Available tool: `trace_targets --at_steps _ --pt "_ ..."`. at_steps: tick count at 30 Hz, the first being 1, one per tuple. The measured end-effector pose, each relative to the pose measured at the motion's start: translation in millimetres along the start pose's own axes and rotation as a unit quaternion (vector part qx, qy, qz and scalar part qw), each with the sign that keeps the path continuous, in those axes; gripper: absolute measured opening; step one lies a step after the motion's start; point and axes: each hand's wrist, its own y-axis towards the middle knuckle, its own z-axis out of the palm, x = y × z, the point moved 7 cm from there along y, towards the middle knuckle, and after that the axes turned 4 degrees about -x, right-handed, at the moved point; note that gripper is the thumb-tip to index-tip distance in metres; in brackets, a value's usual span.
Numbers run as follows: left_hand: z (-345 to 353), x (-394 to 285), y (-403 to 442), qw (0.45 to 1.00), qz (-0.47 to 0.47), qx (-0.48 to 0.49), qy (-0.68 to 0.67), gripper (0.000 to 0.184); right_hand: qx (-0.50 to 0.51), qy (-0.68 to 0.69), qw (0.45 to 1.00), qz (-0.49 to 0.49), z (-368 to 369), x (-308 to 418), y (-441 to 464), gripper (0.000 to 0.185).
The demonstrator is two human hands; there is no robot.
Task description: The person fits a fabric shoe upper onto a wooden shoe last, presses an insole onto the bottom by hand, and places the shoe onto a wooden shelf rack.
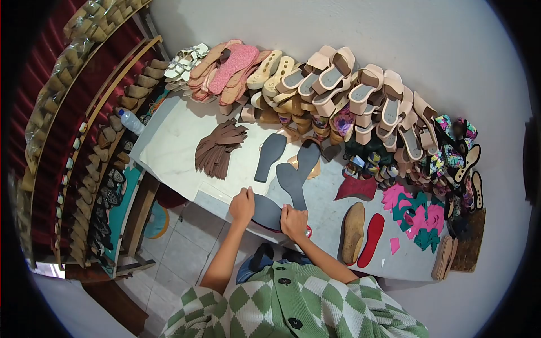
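A dark grey sole piece [266, 212] is held between my two hands at the table's front edge. My left hand [242, 205] is closed at its left end, and my right hand [294, 222] grips its right end. Beyond them on the table lie more grey soles: one [271, 157] apart on the left, and two overlapping ones [290, 183] to its right. A fan of brown strips [220, 149] rests further left. To the right of my right hand are a wooden shoe last [353, 232] and a red sole [371, 240].
Stacked beige sandals [336, 70] and pink insoles [234, 67] line the wall side of the table [169, 141]. Dark red material [356, 188] and pink and green scraps [417, 219] lie right. Curved shelves [107, 90] with shoe lasts and a water bottle [131, 121] stand left.
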Motion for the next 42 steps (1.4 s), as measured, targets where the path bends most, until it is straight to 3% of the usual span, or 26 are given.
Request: trace_targets --at_steps 3,6,14,18,24,27,30,33,42 --pt "13 -11 10 0.997 0.016 0.034 0.067 0.054 -0.011 0.013 1.000 -0.006 -1 1 -3 0.035" --pt "25 -6 12 0.998 0.021 0.007 0.050 0.058 -0.009 0.013 1.000 -0.005 0 1 -3 0.034" --pt "38 39 8 1.000 0.014 -0.005 0.011 0.056 0.014 -0.014 0.999 -0.049 4 19 -3 0.032" --pt "27 28 5 0.999 0.024 -0.032 0.023 0.053 0.006 -0.011 0.999 -0.051 3 19 -3 0.031" --pt "10 -25 -1 0.968 0.242 -0.030 0.061 0.039 0.015 -0.001 0.999 -0.050 10 9 -1 0.032" --pt "2 -48 -8 0.938 0.331 -0.106 0.008 0.035 0.001 0.013 0.999 -0.043 6 -1 -1 0.036" --pt "21 -68 -21 0.900 0.436 0.003 -0.026 0.037 0.028 -0.026 0.999 -0.036 4 -5 -4 0.043" --pt "50 -64 -31 0.893 0.415 0.165 0.052 0.040 0.053 -0.061 0.996 -0.031 1 -15 -8 0.046" --pt "61 -60 -20 0.911 0.374 0.162 0.068 0.046 0.039 -0.003 0.998 -0.047 2 -23 -1 0.039"
